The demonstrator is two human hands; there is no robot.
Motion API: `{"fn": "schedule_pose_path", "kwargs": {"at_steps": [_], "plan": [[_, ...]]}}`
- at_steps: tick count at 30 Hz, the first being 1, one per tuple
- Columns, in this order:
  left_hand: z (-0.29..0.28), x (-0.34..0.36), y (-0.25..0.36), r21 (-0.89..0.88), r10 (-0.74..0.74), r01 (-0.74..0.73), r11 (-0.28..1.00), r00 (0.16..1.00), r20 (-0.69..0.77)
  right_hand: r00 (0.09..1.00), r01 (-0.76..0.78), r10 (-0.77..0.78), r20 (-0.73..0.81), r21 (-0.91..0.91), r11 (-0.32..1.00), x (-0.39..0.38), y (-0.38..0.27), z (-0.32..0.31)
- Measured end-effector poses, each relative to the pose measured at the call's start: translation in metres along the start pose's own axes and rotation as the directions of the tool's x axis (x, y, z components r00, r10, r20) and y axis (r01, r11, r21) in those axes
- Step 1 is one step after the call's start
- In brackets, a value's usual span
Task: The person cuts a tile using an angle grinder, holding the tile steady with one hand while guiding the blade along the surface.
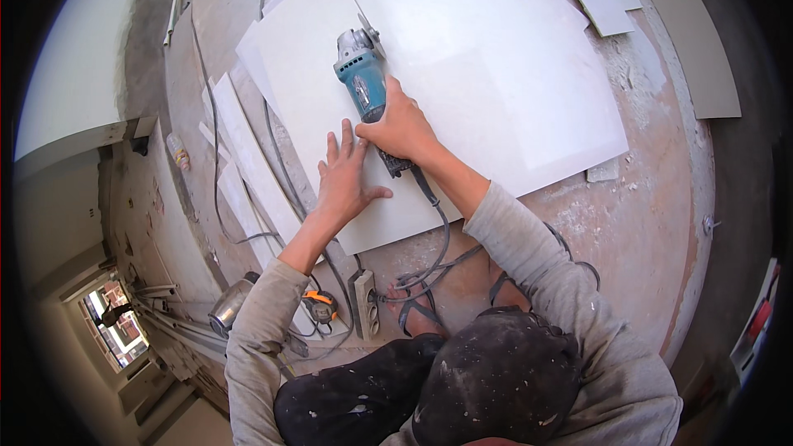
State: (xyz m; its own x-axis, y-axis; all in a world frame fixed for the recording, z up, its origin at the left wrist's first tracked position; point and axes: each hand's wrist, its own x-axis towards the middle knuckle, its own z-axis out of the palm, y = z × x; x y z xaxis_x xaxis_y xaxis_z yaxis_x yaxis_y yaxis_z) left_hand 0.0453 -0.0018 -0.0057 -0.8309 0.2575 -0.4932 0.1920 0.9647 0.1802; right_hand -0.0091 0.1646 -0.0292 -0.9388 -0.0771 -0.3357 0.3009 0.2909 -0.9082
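Gripping the grinder (363,87) firmly in my right hand (402,126), left hand (343,186) spread open on the tile (487,116), I judge the far stretch cut, the near stretch uncut

Downward fisheye view from head height

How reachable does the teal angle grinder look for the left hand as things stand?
Probably yes: the left hand spreads open just beside the angle grinder, apparently empty. The right hand covers part of the black handle, but the teal body ahead looks free.
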Motion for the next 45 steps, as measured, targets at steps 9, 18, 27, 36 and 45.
{"fn": "schedule_pose_path", "kwargs": {"at_steps": [9,18,27,36,45], "plan": [[0.001,0.0,0.0,0.004,0.018,-0.018,1.0,1.0,-0.014,1.0,-0.018,0.018,0.008,0.016,1.0,0.004,0.002,-0.001],[0.002,-0.002,0.0,-0.005,0.028,-0.028,1.0,0.998,-0.056,0.997,-0.055,0.055,0.05,-0.007,0.998,0.03,-0.01,-0.005],[0.0,-0.005,0.0,-0.005,0.022,-0.022,1.0,0.999,-0.035,0.999,-0.038,0.038,0.034,-0.006,0.999,0.02,-0.006,-0.002],[0.005,0.008,0.006,0.026,0.017,-0.017,1.0,1.0,-0.01,1.0,-0.02,0.02,-0.015,0.016,1.0,-0.003,0.01,-0.008],[-0.003,-0.004,0.003,0.007,-0.008,0.008,1.0,1.0,0.002,0.995,0.102,-0.101,-0.009,0.143,0.985,0.008,0.01,0.004]]}}
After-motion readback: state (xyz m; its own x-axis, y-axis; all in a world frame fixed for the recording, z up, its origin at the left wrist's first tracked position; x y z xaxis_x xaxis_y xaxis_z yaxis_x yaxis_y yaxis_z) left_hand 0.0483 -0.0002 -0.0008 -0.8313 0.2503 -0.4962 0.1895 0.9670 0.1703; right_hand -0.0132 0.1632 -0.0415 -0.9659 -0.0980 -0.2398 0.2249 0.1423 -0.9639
